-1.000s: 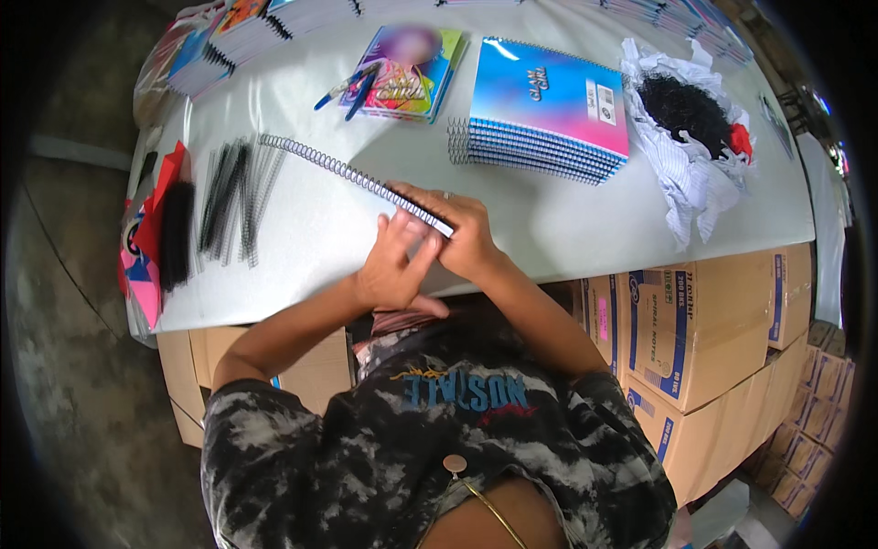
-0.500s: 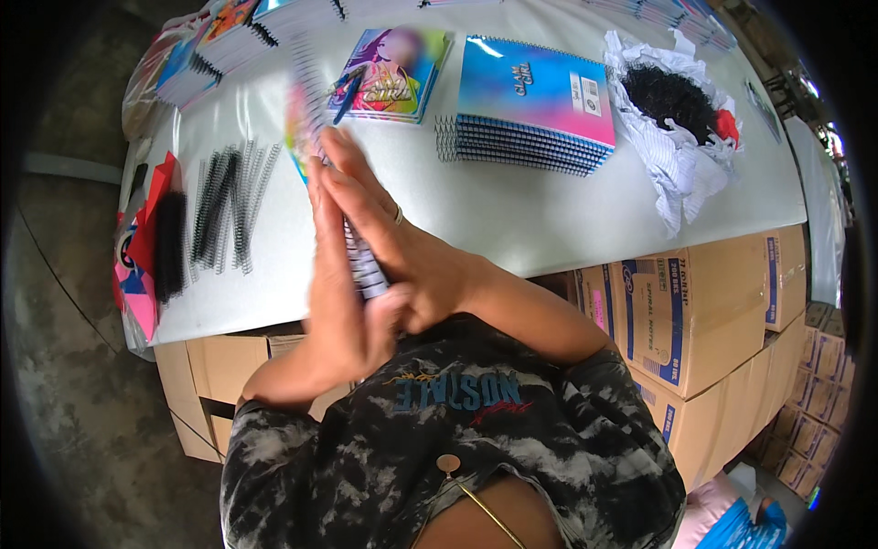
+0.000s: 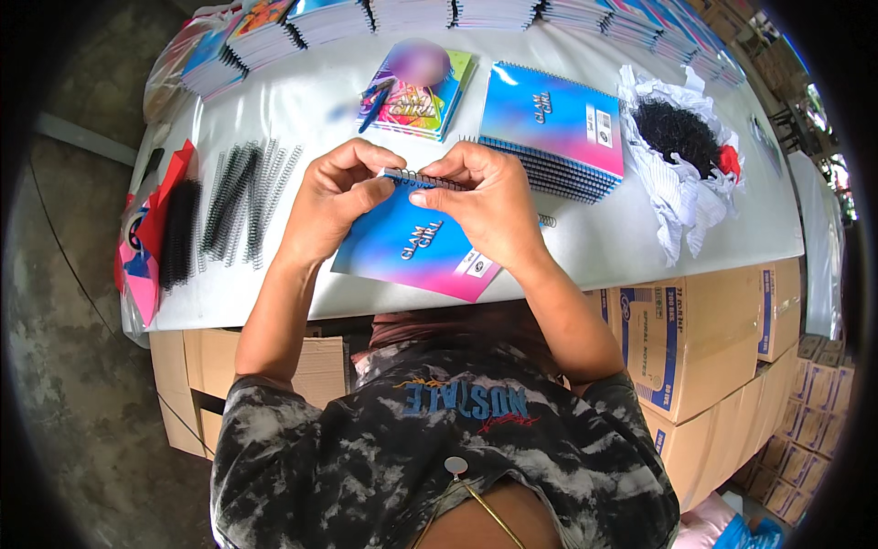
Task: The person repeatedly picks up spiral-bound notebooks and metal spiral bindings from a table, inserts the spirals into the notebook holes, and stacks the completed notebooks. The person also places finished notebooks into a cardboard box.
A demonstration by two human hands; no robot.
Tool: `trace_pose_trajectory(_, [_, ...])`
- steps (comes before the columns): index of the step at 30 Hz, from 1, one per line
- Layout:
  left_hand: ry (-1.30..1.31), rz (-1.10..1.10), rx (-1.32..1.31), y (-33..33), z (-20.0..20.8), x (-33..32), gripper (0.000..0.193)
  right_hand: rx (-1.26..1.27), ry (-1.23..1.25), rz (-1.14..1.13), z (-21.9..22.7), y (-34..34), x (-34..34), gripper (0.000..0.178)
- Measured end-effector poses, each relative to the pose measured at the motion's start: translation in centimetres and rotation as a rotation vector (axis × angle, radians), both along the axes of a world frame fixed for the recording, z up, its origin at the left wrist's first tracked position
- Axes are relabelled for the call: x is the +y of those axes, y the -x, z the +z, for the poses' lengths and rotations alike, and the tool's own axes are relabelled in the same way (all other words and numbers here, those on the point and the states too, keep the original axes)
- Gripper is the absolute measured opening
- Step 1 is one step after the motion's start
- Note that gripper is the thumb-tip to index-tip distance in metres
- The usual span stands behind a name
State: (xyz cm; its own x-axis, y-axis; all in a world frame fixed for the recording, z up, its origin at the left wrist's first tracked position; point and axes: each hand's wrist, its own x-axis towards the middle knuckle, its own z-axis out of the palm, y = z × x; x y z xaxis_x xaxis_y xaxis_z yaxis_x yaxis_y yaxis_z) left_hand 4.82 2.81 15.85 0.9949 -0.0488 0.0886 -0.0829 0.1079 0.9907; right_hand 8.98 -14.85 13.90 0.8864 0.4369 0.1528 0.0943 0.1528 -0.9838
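A notebook (image 3: 402,233) with a blue-to-pink cover lies tilted at the table's near edge, its bound edge facing away from me. Along that edge runs a dark spiral coil (image 3: 426,179), partly covered by my fingers. My left hand (image 3: 331,194) pinches the edge near the left corner, thumb on the cover and fingers behind. With thumb and forefinger, my right hand (image 3: 491,194) grips the coil farther along. A short piece of coil (image 3: 547,220) shows past the right hand; whether it belongs to this notebook I cannot tell.
Behind my right hand stands a stack of spiral notebooks (image 3: 553,110). A pen (image 3: 374,107) rests on a colourful notebook (image 3: 422,108). Loose coils (image 3: 240,201) lie at left; a black tangle (image 3: 675,135) sits in crumpled paper at right. Notebook piles (image 3: 412,16) line the far edge; cartons (image 3: 690,329) stand below.
My hands have parted from being pressed together around the upright notebook. The notebook has come down with its cover facing up, and both hands now pinch its bound edge.
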Motion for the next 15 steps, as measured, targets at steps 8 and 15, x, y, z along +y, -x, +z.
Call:
trace_pose_trajectory(8, [-0.155,-0.158,-0.094,-2.1,0.8,0.2,0.012,-0.262,0.149,-0.156,0.1,0.8,0.1,0.02])
trace_pose_trajectory(15, [-0.598,0.187,-0.369,-4.9,1.9,-0.4,0.051,-0.297,-0.449,-0.472,1.2,-2.4,-5.7,0.029])
